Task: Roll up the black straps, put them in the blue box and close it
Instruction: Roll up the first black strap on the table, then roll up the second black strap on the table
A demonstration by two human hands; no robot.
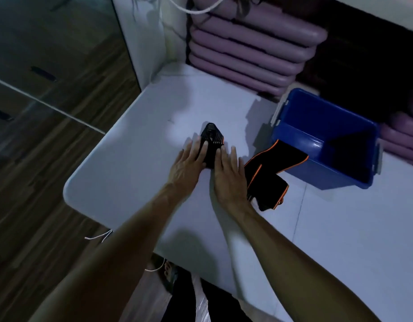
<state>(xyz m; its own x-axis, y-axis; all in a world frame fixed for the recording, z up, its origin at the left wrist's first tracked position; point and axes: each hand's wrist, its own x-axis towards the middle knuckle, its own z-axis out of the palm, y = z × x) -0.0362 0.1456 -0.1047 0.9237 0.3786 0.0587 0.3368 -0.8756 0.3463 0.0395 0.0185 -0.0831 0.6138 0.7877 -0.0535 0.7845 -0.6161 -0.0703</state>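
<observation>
From the head camera, both bare forearms reach forward over a white table (121, 173). The left hand (186, 165) lies palm down with its fingers stretched and slightly spread, their tips pressing the left side of a rolled black strap (211, 138). The right hand (229, 173) lies palm down as well, fingers straight and close together, resting against the roll's right side; neither hand curls around it. The roll sits between the two sets of fingertips, its coiled end with thin orange lines facing up.

Just right of the right hand, a loose black strap with orange edging (270, 175) lies folded on the table, one end running up against the near wall of the blue box (321, 168). The box stands open, near the table's far right; its lid cannot be made out. The table's rounded left corner is near the left forearm, with bare surface left of and beyond the roll. Stacked purple mats (252, 49) fill the far side. No writing is legible.
</observation>
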